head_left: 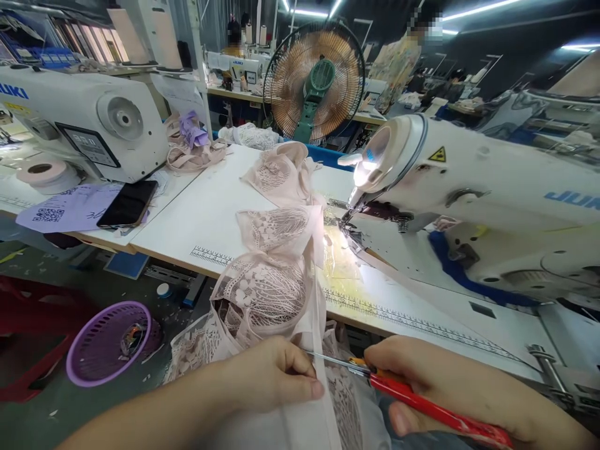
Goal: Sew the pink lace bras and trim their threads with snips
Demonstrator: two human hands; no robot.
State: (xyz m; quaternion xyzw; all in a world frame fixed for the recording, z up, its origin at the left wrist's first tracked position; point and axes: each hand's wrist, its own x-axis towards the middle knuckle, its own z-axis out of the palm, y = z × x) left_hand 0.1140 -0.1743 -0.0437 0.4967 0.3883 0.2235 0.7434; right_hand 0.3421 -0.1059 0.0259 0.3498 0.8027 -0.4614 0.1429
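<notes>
My left hand is closed on the pale strip at the edge of a beige lace bra, thumb and fingers pinching it. My right hand grips red-handled scissors. Their thin metal blades lie across the strip, just beyond my left fingertips. From my hands the bra runs up over the table edge in a chain of lace cups, with more lace hanging below. Near the far cups, the lit needle area of a sewing machine stands to the right.
A second sewing machine stands on the left, with a phone and papers in front. A purple basket is on the floor, beside a red stool. Behind the table stands a big fan. Rulers mark the table edge.
</notes>
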